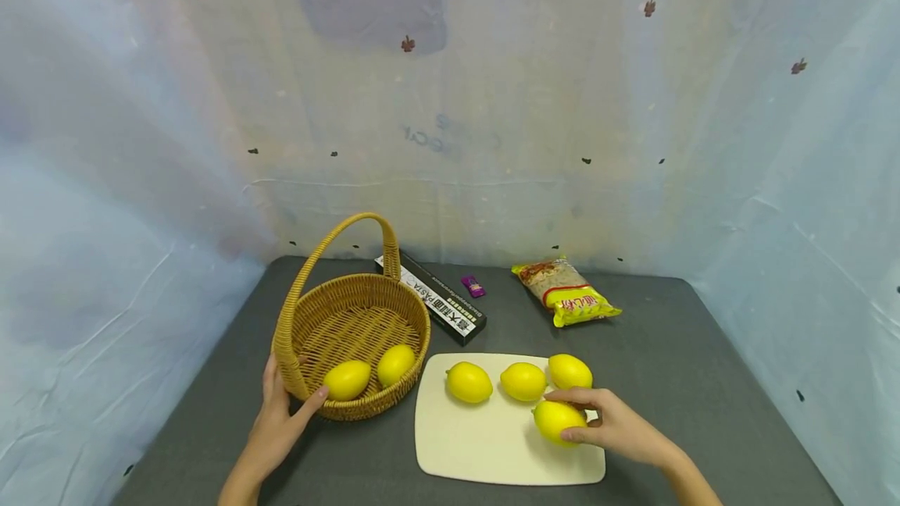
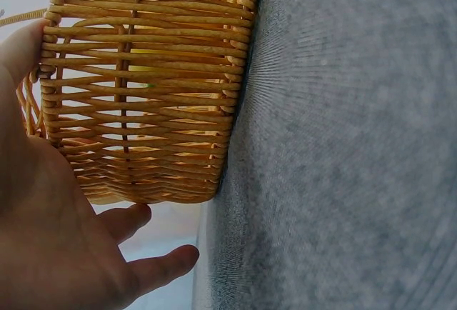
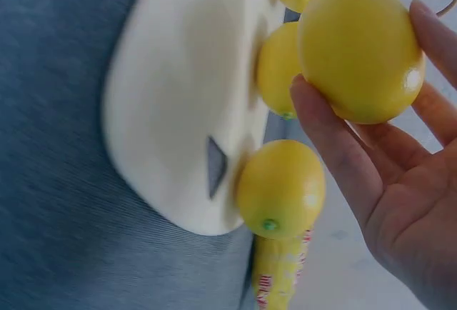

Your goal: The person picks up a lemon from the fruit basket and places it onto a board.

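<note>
A bare right hand [image 1: 610, 425] pinches a smooth yellow oval lemon [image 1: 555, 422], lower right of the frame.
The lemon sits between thumb and fingertips, above a cream rounded-corner board [image 1: 464, 443], with three matching yellow lemons [image 1: 523, 381] along its upper edge; at lower left, the left hand [image 1: 274, 424] grips the rim of a golden-brown wicker basket [image 1: 341, 299], thumb beside two yellow lemons [image 1: 348, 380] inside.

Black box [image 1: 444, 299] ahead of me: I read PASTA and 意大利面 in large print; smaller line alongside starts Blackpepper, rest too small for me; yellow packet [image 1: 568, 293]: red characters 通心粉; purple sachet [image 1: 473, 286]: pale print, too tiny to read; pale wall sheet [image 1: 450, 100]: faint bluish letters [image 1: 424, 138], which I cannot make out.
</note>
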Motion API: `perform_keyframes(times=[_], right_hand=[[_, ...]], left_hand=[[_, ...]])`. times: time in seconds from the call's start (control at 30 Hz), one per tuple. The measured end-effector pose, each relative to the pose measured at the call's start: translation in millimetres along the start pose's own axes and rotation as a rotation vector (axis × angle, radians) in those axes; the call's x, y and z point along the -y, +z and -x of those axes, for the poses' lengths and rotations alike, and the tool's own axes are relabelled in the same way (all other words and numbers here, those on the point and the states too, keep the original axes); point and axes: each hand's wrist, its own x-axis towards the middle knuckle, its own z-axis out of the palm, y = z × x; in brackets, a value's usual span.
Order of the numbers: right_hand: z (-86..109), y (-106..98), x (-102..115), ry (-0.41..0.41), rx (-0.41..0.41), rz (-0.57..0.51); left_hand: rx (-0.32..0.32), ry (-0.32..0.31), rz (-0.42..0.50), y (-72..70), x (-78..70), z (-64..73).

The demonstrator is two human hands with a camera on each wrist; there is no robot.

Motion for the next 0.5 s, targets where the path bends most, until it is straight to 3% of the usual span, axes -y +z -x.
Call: perform_keyframes(times=[0.5], right_hand=[[7.1,18.1,-14.6,0.117,-0.007,-0.060]], left_hand=[[0.011,-0.016,0.001,-1.3,0.0,0.5]])
